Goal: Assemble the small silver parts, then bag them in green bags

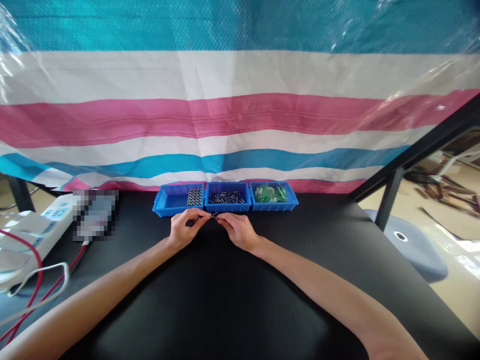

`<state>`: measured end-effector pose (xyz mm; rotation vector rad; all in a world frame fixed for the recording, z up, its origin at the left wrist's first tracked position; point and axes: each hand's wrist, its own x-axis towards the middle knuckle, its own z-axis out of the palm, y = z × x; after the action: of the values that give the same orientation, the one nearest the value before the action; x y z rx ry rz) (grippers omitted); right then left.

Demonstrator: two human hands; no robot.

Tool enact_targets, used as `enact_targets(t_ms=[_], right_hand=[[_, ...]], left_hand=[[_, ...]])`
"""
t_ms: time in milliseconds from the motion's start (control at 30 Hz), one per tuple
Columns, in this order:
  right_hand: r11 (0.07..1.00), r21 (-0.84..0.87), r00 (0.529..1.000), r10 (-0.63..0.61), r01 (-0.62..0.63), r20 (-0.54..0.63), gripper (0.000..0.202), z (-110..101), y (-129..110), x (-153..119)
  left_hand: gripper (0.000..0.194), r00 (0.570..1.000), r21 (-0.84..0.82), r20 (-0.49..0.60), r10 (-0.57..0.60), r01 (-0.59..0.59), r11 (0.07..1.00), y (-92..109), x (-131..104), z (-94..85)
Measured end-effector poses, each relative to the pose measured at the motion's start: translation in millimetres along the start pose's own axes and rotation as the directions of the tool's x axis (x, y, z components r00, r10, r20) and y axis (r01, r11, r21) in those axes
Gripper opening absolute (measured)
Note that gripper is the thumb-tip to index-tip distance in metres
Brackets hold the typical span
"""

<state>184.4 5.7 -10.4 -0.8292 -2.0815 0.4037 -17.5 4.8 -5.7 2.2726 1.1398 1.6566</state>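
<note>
Fingertip work at a black worktop (210, 300). The step in hand appears to be the close handling of a small metal piece (214, 215) — possibly more than one, too small to tell — held between the two hands just in front of the middle blue bin (228, 207). The next move seems to call for a steady, light pinch and careful alignment. The left hand (187, 227) is nearly closed, thumb and forefinger pinching the piece from one side; the right hand (238, 230) pinches likewise from the other. Dark metal pins (227, 197) lie in the middle bin — metal rings (194, 197) and green packets (270, 192) in its neighbours.
</note>
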Motion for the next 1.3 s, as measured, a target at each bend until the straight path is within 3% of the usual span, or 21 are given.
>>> enact_targets(t_ms=[267, 1300], right_hand=[[1.000, 0.007, 1.000, 0.006, -0.006, 0.007, 0.020, -1.1, -1.6, 0.0], [0.999, -0.036, 1.000, -0.024, 0.024, 0.005, 0.020, -2.3, -0.5, -0.7]], left_hand=[[0.011, 0.998, -0.038, -0.009, -0.063, 0.063, 0.997, 0.3, 0.2, -0.2], [0.008, 0.998, 0.073, 0.008, 0.065, -0.065, 0.995, 1.5, -1.9, -0.6]])
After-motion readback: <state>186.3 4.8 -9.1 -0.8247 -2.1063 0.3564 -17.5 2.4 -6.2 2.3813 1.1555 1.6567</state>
